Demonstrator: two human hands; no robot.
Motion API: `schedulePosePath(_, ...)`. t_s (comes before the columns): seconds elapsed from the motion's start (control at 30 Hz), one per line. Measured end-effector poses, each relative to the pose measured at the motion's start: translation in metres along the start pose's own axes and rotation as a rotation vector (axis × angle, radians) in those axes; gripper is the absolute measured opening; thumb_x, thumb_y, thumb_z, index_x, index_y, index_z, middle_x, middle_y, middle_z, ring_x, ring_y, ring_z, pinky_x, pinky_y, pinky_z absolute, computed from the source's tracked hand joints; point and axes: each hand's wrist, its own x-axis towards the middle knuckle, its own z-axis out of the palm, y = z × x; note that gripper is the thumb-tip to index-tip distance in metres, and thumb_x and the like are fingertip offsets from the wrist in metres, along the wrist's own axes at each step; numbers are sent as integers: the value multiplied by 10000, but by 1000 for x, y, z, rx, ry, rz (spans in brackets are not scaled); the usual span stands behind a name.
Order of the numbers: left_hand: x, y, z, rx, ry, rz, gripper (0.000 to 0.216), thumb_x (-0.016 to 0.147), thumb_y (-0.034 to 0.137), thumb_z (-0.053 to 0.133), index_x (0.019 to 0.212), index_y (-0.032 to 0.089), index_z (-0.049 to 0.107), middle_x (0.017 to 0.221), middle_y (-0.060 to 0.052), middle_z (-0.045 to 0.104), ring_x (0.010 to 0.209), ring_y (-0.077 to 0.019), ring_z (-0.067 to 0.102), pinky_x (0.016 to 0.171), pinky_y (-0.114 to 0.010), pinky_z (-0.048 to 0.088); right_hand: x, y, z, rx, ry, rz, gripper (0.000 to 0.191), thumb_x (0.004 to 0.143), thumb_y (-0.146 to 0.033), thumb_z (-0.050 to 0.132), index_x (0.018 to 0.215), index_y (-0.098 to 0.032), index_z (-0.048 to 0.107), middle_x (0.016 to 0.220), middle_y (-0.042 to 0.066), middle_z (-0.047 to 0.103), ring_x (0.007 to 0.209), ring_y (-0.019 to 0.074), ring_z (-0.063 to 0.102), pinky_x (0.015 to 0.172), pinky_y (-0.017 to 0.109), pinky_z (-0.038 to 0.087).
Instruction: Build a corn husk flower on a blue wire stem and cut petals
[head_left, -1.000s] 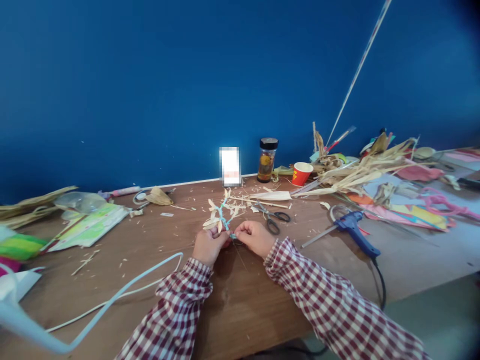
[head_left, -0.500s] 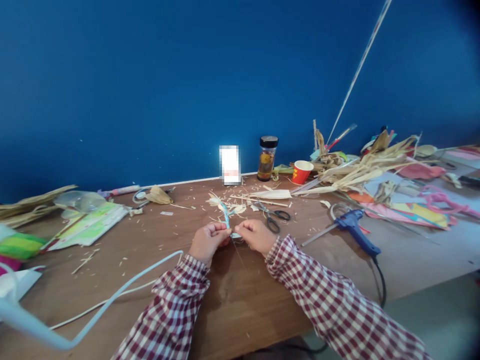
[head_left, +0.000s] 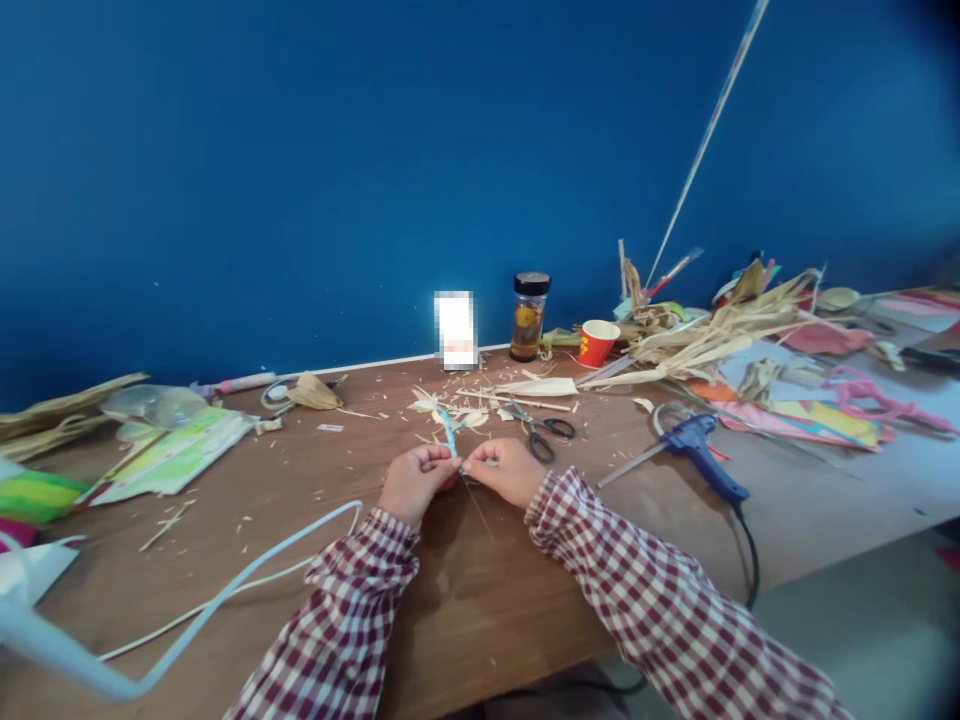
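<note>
My left hand point(head_left: 412, 482) and my right hand point(head_left: 504, 469) meet at the middle of the brown table point(head_left: 465, 590), both with fingers pinched. Between them they hold the lower end of a light-blue wrapped stem point(head_left: 450, 432) that carries pale dried-husk leaves at its far end. The stem lies low, pointing away from me over the table. A thin wire point(head_left: 480, 510) runs from the hands toward me. Both arms wear red-and-white checked sleeves.
Black-handled scissors point(head_left: 546, 436) lie just right of my hands, a blue glue gun point(head_left: 701, 455) with black cord farther right. A jar point(head_left: 529, 317), a red cup point(head_left: 598, 343) and a heap of dried husks point(head_left: 712, 335) stand behind. A white cable point(head_left: 247, 575) crosses the left side.
The leafy stem, upright a second ago, has tipped down and away until it lies low over the table. My hands stay pinched at its base; the view has shifted slightly.
</note>
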Motion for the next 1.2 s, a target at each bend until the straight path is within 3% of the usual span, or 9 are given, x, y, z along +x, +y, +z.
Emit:
schedulePosePath(0.23, -8, 3, 5, -114, -47, 2, 318, 486, 231, 804, 704, 120, 601, 536, 27, 621, 461, -61, 552, 462, -151, 448, -1, 5, 0, 127, -12, 90, 263, 656, -376, 622, 708, -125, 680, 562, -8, 568, 529, 93, 443, 532, 215, 346)
schedulePosePath(0.47, -10, 3, 9, -186, -52, -73, 292, 506, 192, 804, 730, 115, 633, 596, 8, 635, 537, -75, 590, 538, -174, 506, -1, 12, 2, 142, -36, 115, 181, 673, -299, 585, 699, -136, 660, 509, -41, 501, 475, 73, 384, 474, 197, 309)
schedulePosePath(0.63, -13, 5, 5, -164, -54, -154, 260, 547, 189, 790, 733, 112, 626, 561, 12, 614, 496, -72, 577, 507, -182, 514, -7, 5, 2, 105, -53, 114, 137, 658, -245, 591, 681, -131, 664, 521, -35, 516, 502, 78, 413, 495, 194, 332)
schedulePosePath(0.8, -16, -1, 6, -164, -3, -120, 276, 547, 181, 789, 690, 132, 558, 520, 39, 595, 462, -59, 560, 498, -169, 503, -15, -5, 6, 50, -53, 119, 142, 658, -225, 579, 686, -120, 671, 518, -26, 512, 510, 83, 421, 496, 194, 338)
schedulePosePath(1.0, -24, -8, 4, 17, 51, 31, 374, 532, 179, 781, 837, 134, 569, 543, 25, 632, 481, -90, 578, 465, -177, 478, -25, -8, 16, -75, 13, 114, 131, 667, -248, 579, 672, -151, 667, 518, -15, 511, 518, 102, 433, 497, 213, 307)
schedulePosePath(1.2, -26, -13, 3, 152, 71, 109, 243, 551, 198, 743, 683, 161, 544, 518, 37, 606, 459, -103, 564, 458, -199, 469, -34, -6, 27, -404, 144, 29, 97, 680, -280, 611, 698, -228, 691, 792, 34, 579, 714, 155, 501, 590, 247, 328)
